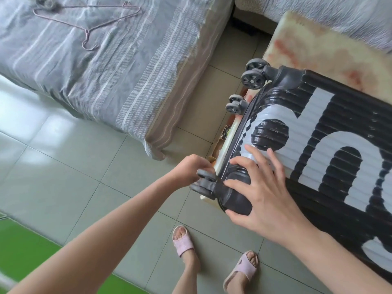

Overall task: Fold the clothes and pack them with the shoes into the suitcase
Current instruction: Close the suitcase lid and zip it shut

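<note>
A black ribbed suitcase (331, 132) with large white letters lies closed on its side on a low cream bench (307, 49) at the right, its wheels (253, 79) pointing left. My right hand (263, 187) presses with spread fingers on the suitcase's near corner. My left hand (191, 169) is curled at the seam by the near wheel (203, 181), pinching something small there, hidden behind the wheel. No clothes or shoes show outside the suitcase.
A bed with a grey striped sheet (101, 66) fills the upper left, with wire hangers (89, 24) lying on it. Grey floor tiles (74, 166) lie between bed and bench. A green mat (25, 251) is at the lower left. My feet in pink slippers (183, 240) stand below.
</note>
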Tool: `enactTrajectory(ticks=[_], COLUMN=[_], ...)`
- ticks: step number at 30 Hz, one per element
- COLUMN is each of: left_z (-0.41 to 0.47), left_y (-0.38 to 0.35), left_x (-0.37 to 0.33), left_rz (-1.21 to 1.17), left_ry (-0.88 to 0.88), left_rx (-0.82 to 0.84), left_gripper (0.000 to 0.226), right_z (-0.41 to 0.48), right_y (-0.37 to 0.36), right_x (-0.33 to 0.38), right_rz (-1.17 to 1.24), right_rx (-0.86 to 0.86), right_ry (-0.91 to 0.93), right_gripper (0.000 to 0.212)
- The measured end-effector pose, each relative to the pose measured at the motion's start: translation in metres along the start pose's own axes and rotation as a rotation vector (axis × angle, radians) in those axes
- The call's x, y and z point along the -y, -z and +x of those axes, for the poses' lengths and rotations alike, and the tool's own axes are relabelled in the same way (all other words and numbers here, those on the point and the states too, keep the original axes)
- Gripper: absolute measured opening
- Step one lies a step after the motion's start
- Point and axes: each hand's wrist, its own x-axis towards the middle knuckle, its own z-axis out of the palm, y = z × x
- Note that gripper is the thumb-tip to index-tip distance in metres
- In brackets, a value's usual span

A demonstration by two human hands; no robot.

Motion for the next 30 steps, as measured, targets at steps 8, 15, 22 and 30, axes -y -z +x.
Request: enactTrajectory(ticks=[8,15,22,30], left_z=[0.031,0.023,0.029,0.022], left_y=[0.012,0.015,0.024,0.024], left_x=[-0.007,-0.003,-0.010,-0.014], left_rz=[-0.104,-0.276,0.054,0.183], left_ry=[-0.028,-0.054,-0.029,0.054], left_rx=[0.040,0.064,0.162,0.262], left_gripper=[0.014,0.012,0.012,0.020], right_z=[0.012,0.045,0.045,0.044], right_y=[0.019,0.023,0.023,0.025], right_x=[-0.022,-0.064,-0.062,-0.062], right_rz=[0.102,-0.035,-0.004,0.015], right_rx=[-0.103,0.013,0.008,0.022], right_ry=[-0.148,-0.451,-0.462,-0.459], right_gripper=[0.079,0.113,0.106,0.109])
